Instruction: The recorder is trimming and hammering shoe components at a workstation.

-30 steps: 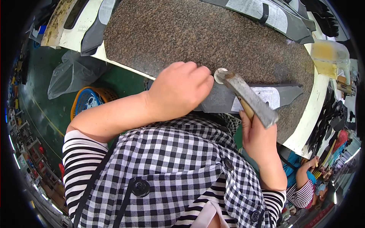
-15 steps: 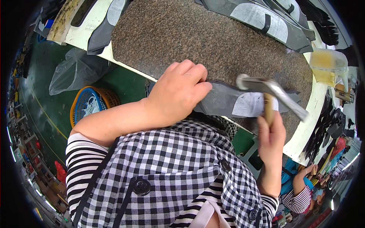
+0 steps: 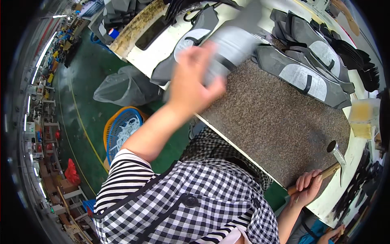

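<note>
My left hand reaches over the table's left side and grips a grey cut piece with a pale patch and a short black strap. Both are smeared by motion, so the exact finger contact is unclear. At the lower right, my right hand is wrapped round the wooden handle of a hammer, whose metal head sits near the slab's right edge. A similar grey piece lies beyond my left hand. Several more grey pieces with pale patches are stacked along the slab's far side.
A brown speckled slab covers much of the white table. Black strips and a yellowish block lie at the right. Below the left edge are a clear plastic bag and a blue and orange basket.
The grey piece has left the slab's near edge and is up at the far left with my left hand. My right hand has lowered the hammer toward the right edge. The view has shifted.
</note>
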{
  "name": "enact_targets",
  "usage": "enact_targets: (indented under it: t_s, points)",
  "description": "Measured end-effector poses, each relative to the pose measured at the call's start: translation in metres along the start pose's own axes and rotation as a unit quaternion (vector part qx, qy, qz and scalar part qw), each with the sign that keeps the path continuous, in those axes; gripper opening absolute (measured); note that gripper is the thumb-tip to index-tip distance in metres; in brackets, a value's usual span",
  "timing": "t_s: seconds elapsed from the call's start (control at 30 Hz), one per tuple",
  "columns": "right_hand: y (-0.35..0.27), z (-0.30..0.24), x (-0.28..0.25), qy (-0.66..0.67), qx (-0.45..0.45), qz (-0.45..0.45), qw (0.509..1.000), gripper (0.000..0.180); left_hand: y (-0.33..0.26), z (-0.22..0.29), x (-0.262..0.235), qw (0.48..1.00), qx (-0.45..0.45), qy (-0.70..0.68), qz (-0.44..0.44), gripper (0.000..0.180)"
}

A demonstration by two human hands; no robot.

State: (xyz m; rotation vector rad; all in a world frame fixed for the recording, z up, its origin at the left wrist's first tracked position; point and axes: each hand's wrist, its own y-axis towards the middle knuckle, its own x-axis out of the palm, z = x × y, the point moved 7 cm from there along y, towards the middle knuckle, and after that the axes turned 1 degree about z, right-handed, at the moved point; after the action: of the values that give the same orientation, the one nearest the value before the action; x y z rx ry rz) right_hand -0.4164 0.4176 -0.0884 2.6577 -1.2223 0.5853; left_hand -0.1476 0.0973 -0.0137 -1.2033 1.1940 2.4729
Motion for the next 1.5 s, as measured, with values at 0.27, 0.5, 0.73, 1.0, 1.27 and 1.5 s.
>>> enact_targets:
  t_s: [0.27,0.5,0.73,1.0,1.27,1.5]
  points:
    - [0.013,0.013,0.004,0.011,0.076,0.044,0.996,0.019,0.035,-0.065,0.024,0.974,0.011,0.222,0.034,0.058]
    - [0.012,0.013,0.004,0.022,0.071,0.042,0.996,0.020,0.083,0.189,0.129,0.934,0.284,-0.199,-0.083,0.033]
    - [0.008,0.009,0.003,0.058,0.048,0.044,0.996,0.020,0.112,0.240,0.202,0.956,0.244,-0.132,-0.091,0.026]
    - [0.008,0.013,-0.002,0.076,0.061,0.016,0.995,0.021,0.064,0.220,0.093,0.902,0.312,-0.167,-0.246,0.023]
    - [-0.002,-0.014,0.009,-0.150,0.094,0.063,0.982,0.021,-0.027,0.195,0.151,0.755,0.146,-0.249,-0.589,0.033]
    - [-0.026,-0.038,0.031,-0.637,0.029,-0.038,0.769,0.022,-0.027,0.192,0.157,0.787,0.146,-0.259,-0.540,0.036]
